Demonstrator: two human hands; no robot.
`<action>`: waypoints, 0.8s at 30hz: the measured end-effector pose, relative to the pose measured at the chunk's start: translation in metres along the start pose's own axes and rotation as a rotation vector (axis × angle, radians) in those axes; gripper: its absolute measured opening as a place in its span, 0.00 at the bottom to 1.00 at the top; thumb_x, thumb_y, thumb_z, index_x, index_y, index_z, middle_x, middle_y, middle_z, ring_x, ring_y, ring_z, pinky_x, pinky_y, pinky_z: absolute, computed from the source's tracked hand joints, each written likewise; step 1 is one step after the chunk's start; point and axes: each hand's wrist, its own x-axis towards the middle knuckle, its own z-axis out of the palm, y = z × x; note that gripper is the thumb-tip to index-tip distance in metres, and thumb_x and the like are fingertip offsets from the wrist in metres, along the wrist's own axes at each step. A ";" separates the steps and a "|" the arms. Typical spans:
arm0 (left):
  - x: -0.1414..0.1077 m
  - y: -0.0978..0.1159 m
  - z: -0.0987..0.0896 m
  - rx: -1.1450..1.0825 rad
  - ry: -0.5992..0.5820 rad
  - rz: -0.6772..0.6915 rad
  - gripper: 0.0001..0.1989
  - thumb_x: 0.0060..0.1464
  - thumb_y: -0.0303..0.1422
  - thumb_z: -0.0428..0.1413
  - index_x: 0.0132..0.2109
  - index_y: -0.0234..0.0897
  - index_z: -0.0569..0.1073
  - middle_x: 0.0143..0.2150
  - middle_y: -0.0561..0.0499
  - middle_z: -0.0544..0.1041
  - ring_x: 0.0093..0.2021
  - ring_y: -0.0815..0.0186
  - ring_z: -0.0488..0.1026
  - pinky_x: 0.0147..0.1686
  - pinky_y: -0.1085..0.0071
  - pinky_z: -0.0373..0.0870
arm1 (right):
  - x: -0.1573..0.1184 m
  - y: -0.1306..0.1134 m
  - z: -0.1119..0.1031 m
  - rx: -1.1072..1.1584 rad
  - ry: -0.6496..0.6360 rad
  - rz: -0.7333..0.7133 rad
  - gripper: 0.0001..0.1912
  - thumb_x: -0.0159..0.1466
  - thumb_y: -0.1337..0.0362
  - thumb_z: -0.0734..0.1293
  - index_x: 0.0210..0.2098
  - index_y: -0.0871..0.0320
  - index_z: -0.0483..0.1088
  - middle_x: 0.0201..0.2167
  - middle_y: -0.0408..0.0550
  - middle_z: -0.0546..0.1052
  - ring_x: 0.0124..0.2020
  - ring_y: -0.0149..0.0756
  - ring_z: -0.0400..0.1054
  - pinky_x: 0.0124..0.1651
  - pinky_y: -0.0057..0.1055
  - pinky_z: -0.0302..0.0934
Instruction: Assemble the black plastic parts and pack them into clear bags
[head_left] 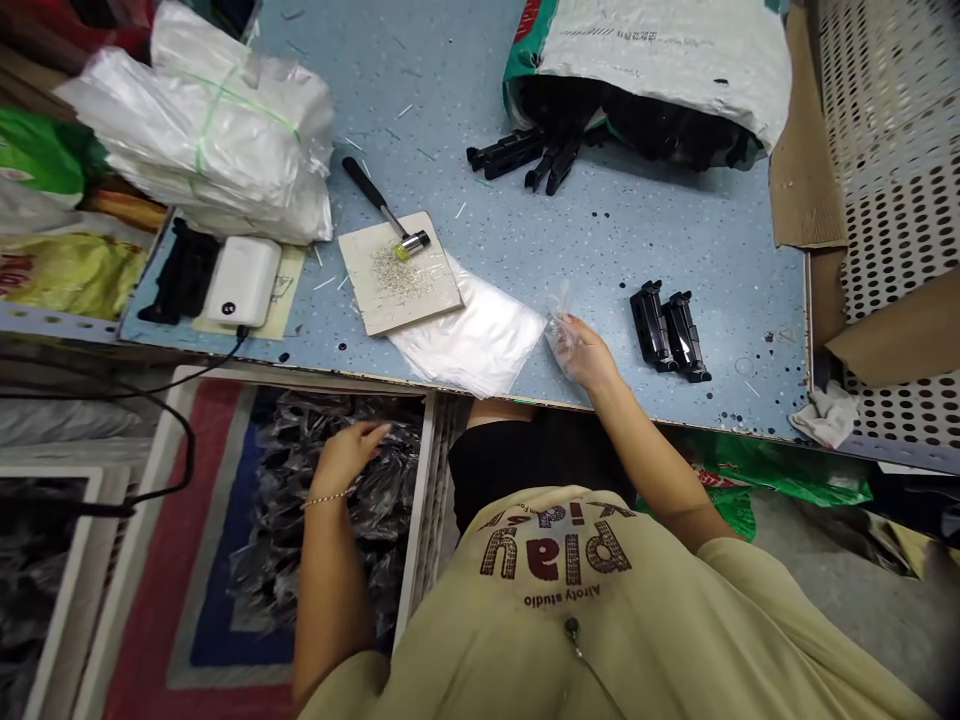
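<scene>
My right hand (583,350) pinches a clear plastic bag (559,325) over the table's front edge, just right of a stack of flat clear bags (480,335). To its right, two black plastic parts (667,330) lie side by side. Over a crate of bagged black parts (337,510), below the table at left, hangs my left hand (351,452), its thumb and fingers apart, with nothing visible in it. A small hammer (386,210) rests on a pale square board (401,280) that touches the bag stack.
A large white and green sack (660,60) at the back spills black parts (525,155). Bundled plastic bags (225,120) and a white power bank (244,282) with a cable sit at left. Cardboard (806,140) and a perforated panel (900,230) border the right side.
</scene>
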 end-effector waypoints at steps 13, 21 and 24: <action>0.073 0.065 0.167 -1.122 -0.184 -0.071 0.17 0.52 0.44 0.70 0.35 0.36 0.75 0.33 0.52 0.79 0.34 0.68 0.77 0.39 0.71 0.77 | -0.050 -0.010 0.009 -0.113 -0.130 -0.346 0.19 0.61 0.47 0.75 0.45 0.51 0.73 0.45 0.45 0.80 0.55 0.41 0.77 0.67 0.43 0.68; 0.069 0.074 0.161 -1.209 -0.291 -0.145 0.21 0.45 0.46 0.74 0.35 0.36 0.76 0.35 0.52 0.81 0.34 0.69 0.79 0.33 0.75 0.77 | -0.049 -0.010 -0.023 -0.690 -0.006 -0.553 0.17 0.62 0.46 0.72 0.36 0.52 0.72 0.39 0.46 0.76 0.43 0.40 0.72 0.51 0.41 0.70; 0.075 0.067 0.150 -1.163 -0.176 -0.074 0.19 0.50 0.45 0.71 0.37 0.36 0.75 0.36 0.50 0.81 0.36 0.69 0.79 0.36 0.73 0.78 | -0.046 -0.038 -0.049 -0.837 0.063 -0.573 0.17 0.66 0.46 0.68 0.40 0.53 0.71 0.42 0.49 0.76 0.44 0.42 0.71 0.49 0.42 0.70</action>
